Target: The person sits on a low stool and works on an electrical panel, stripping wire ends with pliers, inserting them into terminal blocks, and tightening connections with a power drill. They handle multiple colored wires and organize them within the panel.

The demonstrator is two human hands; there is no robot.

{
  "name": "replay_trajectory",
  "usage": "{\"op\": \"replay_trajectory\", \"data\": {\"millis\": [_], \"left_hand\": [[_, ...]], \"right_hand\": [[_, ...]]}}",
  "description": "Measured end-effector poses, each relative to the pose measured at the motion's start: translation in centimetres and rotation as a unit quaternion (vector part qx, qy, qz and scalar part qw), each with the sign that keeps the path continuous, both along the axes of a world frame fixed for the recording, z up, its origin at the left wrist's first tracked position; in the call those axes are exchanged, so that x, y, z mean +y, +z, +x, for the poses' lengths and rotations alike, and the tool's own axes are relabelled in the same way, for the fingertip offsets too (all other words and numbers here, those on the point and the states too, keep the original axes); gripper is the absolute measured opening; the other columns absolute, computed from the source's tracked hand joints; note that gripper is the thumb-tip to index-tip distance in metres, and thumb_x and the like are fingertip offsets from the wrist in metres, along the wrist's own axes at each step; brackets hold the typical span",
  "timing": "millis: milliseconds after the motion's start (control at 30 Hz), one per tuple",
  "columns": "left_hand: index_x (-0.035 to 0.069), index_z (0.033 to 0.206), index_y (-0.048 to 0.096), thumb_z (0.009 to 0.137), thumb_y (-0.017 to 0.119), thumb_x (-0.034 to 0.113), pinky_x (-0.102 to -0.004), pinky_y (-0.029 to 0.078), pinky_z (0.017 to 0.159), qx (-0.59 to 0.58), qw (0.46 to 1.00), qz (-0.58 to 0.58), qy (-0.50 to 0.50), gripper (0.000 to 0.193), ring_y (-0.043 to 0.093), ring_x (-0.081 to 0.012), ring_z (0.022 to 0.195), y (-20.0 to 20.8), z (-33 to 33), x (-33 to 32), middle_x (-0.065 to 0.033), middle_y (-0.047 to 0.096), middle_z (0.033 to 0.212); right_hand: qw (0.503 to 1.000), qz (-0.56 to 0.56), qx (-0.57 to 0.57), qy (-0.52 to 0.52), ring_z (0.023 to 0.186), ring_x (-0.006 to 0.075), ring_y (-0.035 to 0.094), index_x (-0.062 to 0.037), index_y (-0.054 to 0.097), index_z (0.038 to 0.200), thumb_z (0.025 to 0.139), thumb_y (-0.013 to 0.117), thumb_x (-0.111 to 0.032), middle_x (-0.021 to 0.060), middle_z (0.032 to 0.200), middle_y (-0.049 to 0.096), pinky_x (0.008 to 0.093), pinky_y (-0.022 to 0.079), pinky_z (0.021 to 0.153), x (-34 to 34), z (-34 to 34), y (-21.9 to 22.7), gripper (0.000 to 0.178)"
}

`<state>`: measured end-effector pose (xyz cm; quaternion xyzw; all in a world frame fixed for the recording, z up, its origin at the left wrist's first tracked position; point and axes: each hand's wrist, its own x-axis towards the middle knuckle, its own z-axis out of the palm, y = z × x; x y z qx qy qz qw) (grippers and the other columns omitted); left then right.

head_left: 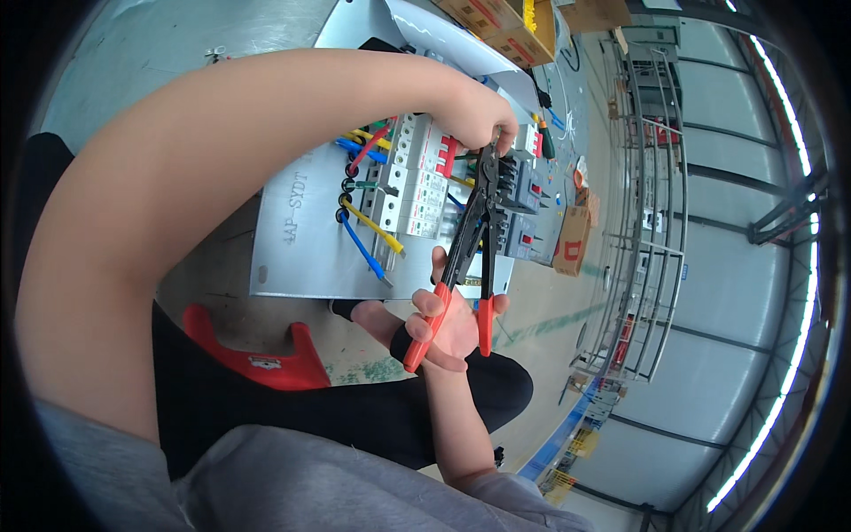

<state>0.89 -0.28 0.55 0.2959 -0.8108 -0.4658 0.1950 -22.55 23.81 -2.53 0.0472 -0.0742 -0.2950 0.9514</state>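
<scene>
My right hand (454, 332) is wrapped around the red handles of a black crimping tool (479, 208). The handles stand apart in a narrow V, and the jaws point up and away. My left hand (479, 115) reaches across from the left, its fingers closed in a pinch at the tool's jaws. What lies between those fingers is hidden. Below both hands is a metal mounting plate (306, 257) with a row of white circuit breakers (427, 195) and dark grey breakers (523, 191). A yellow wire (372, 226) and a blue wire (362, 250) come up through holes in the plate.
Cardboard boxes (510, 31) stand at the top, and a smaller carton (572, 241) lies to the right. A screwdriver (547, 140) lies beyond the plate. A red stool (266, 359) is by my legs. Metal railings (656, 213) run along the right.
</scene>
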Motion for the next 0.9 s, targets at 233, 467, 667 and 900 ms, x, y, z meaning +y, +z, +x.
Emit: {"op": "replay_trajectory", "data": {"millis": [233,467,667,900], "left_hand": [[0.006,0.147,0.067,0.090,0.058,0.010,-0.0426,0.058,0.089,-0.129,0.991,-0.016,0.031,0.058,0.078,-0.0260,0.104,6.2,1.9,2.1,-0.0142,0.081,0.116],[0.001,0.117,0.069,0.101,0.062,0.024,-0.0434,0.058,0.074,0.033,0.977,0.045,0.207,0.029,0.076,-0.0302,0.084,15.9,1.7,15.5,-0.0167,0.077,0.094],[0.002,0.109,0.059,0.086,0.075,0.004,-0.0457,0.048,0.097,0.134,0.873,-0.120,0.454,0.027,0.057,-0.0375,0.110,9.4,-5.1,31.6,-0.0142,0.056,0.105],[-0.001,0.153,0.033,0.089,0.079,0.007,-0.0459,0.040,0.119,0.179,0.871,0.014,0.458,0.079,0.046,-0.0331,0.132,-0.4,-8.3,34.3,-0.0192,0.043,0.137]], "right_hand": [[0.998,-0.007,0.065,-0.026,0.122,0.0465,0.052,-0.0129,0.021,0.178,0.088,0.082,-0.065,0.0305,0.151,0.054,0.0413,0.057,0.074,0.1,0.2,0.0,0.120],[0.971,0.058,0.199,-0.120,0.144,0.0442,0.050,-0.0118,0.025,0.176,0.084,0.074,-0.078,0.0242,0.158,0.053,0.0637,0.041,0.114,1.4,0.8,1.7,0.123],[0.997,-0.003,0.064,-0.038,0.142,0.0458,0.052,0.0056,0.033,0.166,0.079,0.075,-0.076,0.0244,0.150,0.055,0.0640,0.037,0.126,0.8,0.1,1.3,0.127],[0.995,-0.043,0.053,-0.065,0.127,0.0410,0.058,0.0036,0.040,0.162,0.078,0.075,-0.075,0.0213,0.137,0.060,0.0561,0.045,0.115,0.9,1.2,-0.1,0.120]]}}
